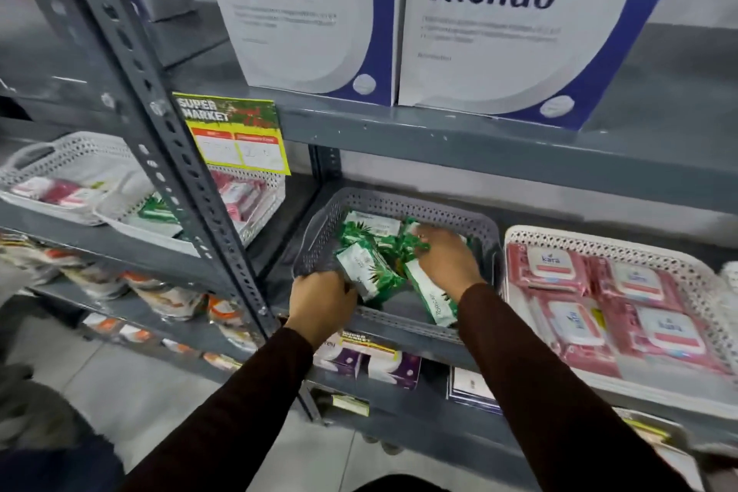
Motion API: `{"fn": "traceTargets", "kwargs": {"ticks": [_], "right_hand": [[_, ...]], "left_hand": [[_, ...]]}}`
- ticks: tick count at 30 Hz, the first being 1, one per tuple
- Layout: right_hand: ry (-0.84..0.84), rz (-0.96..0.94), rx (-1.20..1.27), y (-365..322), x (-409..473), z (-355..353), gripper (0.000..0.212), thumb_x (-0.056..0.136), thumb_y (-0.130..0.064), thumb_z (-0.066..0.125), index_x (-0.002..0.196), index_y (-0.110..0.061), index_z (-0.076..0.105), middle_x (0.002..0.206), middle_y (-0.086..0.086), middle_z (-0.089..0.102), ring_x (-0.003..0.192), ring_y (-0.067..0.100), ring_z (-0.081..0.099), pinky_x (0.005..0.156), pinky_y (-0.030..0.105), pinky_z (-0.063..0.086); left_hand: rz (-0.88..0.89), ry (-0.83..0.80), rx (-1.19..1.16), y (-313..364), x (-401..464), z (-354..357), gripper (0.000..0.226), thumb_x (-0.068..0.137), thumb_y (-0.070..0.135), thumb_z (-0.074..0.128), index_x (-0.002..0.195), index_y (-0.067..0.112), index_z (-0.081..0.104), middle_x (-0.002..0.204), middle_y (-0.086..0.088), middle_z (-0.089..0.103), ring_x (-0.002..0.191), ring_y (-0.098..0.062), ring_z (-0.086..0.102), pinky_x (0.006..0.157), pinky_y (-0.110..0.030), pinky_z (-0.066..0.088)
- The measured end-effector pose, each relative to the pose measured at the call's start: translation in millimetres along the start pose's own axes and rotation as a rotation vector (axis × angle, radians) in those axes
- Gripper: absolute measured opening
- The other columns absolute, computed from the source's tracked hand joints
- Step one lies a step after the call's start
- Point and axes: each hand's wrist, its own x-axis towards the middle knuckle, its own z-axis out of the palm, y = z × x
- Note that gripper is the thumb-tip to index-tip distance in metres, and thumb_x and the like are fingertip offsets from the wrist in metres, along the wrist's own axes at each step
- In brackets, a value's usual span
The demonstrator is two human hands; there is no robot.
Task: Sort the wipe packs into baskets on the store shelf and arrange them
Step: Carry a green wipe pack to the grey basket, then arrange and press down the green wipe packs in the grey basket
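Note:
A grey perforated basket (399, 200) sits on the middle shelf and holds several green-and-white wipe packs. My left hand (319, 302) grips one green pack (365, 270) at the basket's front left corner. My right hand (449, 260) reaches into the basket, its fingers closed on another green pack (411, 242). One more green pack (433, 298) lies under my right wrist. To the right, a white basket (599, 240) holds several pink wipe packs (555, 266) laid flat.
A slotted grey upright (159, 140) stands left of the grey basket. Beyond it, white baskets (72, 150) hold pink and green packs. Two large Vitendo boxes (503, 24) fill the shelf above. A yellow price tag (235, 136) hangs from that shelf's edge. Boxed goods sit below.

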Motion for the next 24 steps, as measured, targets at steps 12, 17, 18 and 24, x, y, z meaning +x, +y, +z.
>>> {"fn": "traceTargets", "kwargs": {"ticks": [12, 17, 18, 24], "right_hand": [[-0.223, -0.419, -0.241, -11.7, 4.4, 5.1, 0.073, 0.074, 0.022, 0.048, 0.129, -0.023, 0.061, 0.137, 0.003, 0.055, 0.126, 0.024, 0.051, 0.097, 0.032, 0.045], [-0.379, -0.26, -0.261, -21.9, 19.4, 15.5, 0.052, 0.081, 0.015, 0.051, 0.124, -0.011, 0.064, 0.113, 0.013, 0.066, 0.101, 0.029, 0.065, 0.087, 0.035, 0.053], [-0.388, -0.227, -0.242, -22.2, 16.4, 20.1, 0.052, 0.082, 0.015, 0.048, 0.123, -0.01, 0.064, 0.109, 0.013, 0.067, 0.097, 0.028, 0.065, 0.088, 0.038, 0.054], [-0.315, -0.235, -0.167, -26.8, 19.1, 30.2, 0.041, 0.083, 0.01, 0.056, 0.115, -0.013, 0.068, 0.121, 0.011, 0.067, 0.107, 0.028, 0.065, 0.095, 0.04, 0.053]], "left_hand": [[0.32, 0.201, -0.082, 11.1, -30.2, 35.0, 0.043, 0.098, 0.039, 0.037, 0.107, 0.014, 0.07, 0.111, -0.001, 0.07, 0.108, -0.022, 0.061, 0.094, -0.037, 0.042], [0.156, -0.004, 0.016, 1.0, -5.7, 6.5, 0.048, 0.098, 0.044, 0.03, 0.068, 0.018, 0.058, 0.06, 0.005, 0.054, 0.061, -0.019, 0.054, 0.083, -0.033, 0.044], [0.161, -0.049, 0.009, -2.2, -2.3, 5.1, 0.047, 0.099, 0.043, 0.031, 0.067, 0.018, 0.055, 0.057, 0.005, 0.05, 0.059, -0.019, 0.052, 0.083, -0.032, 0.044], [0.204, 0.044, -0.056, -16.0, -12.5, 5.2, 0.045, 0.097, 0.041, 0.036, 0.07, 0.015, 0.061, 0.066, 0.0, 0.061, 0.068, -0.023, 0.062, 0.076, -0.032, 0.049]]}}
